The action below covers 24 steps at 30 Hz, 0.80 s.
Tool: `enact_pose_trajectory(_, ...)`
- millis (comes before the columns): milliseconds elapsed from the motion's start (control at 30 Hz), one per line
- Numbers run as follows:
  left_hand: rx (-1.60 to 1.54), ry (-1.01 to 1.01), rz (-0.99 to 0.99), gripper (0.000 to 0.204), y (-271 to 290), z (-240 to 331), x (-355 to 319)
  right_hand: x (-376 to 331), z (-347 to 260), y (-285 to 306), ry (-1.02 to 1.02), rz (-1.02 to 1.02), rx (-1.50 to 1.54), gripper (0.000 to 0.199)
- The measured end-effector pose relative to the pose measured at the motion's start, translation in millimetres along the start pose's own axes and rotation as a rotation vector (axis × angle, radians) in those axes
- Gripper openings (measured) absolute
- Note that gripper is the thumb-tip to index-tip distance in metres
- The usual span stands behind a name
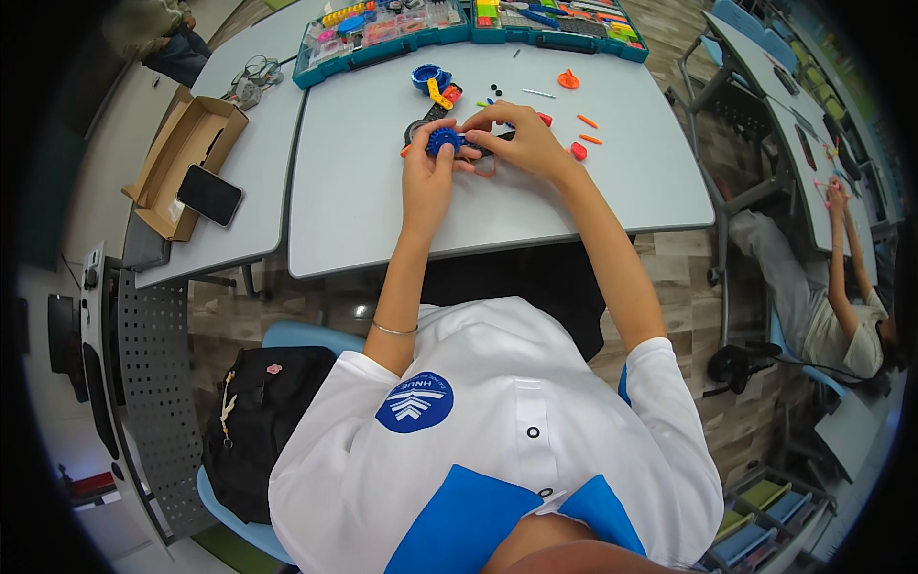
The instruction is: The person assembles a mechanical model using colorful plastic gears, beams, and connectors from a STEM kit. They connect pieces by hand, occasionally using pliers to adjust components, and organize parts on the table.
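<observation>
White short-sleeved shirt (497, 421) with blue trim, round blue chest badge (414, 402), perhaps a thin silver bangle (393, 329).

— What sort of room am I looking into?

— I'd say a classroom or hobby lab. I see rows of pale grey tables (497, 206) on a wood-pattern floor (688, 277), blue chairs (296, 337), open teal parts cases (382, 33) full of small coloured plastic pieces, and another person (841, 306) seated at the next table.
</observation>
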State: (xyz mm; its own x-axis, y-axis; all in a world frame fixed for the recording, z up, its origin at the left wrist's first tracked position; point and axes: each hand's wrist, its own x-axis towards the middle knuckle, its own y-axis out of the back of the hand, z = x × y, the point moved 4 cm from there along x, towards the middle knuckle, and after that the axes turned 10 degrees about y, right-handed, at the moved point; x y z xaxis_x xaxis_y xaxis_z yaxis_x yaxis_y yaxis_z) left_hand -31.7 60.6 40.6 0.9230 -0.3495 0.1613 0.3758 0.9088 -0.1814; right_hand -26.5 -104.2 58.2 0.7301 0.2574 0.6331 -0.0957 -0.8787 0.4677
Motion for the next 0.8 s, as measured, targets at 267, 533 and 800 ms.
enact_pose_trajectory(267, 0.042, -0.048, 0.006, 0.027, -3.5, 3.8, 0.2, 2.1, -1.4, -1.0, 0.154, 0.008, -0.221, 0.006)
enact_pose_trajectory(533, 0.038, -0.069, -0.005, 0.024, -4.1, 9.2, -0.1, -0.1, -6.8, -3.6, 0.224, 0.015, -0.324, 0.006)
enact_pose_trajectory(800, 0.143, -0.068, 0.083, 0.020, -2.1, 5.4, 1.4, 0.8, -10.7, -7.3, 0.245, 0.038, -0.303, 0.008)
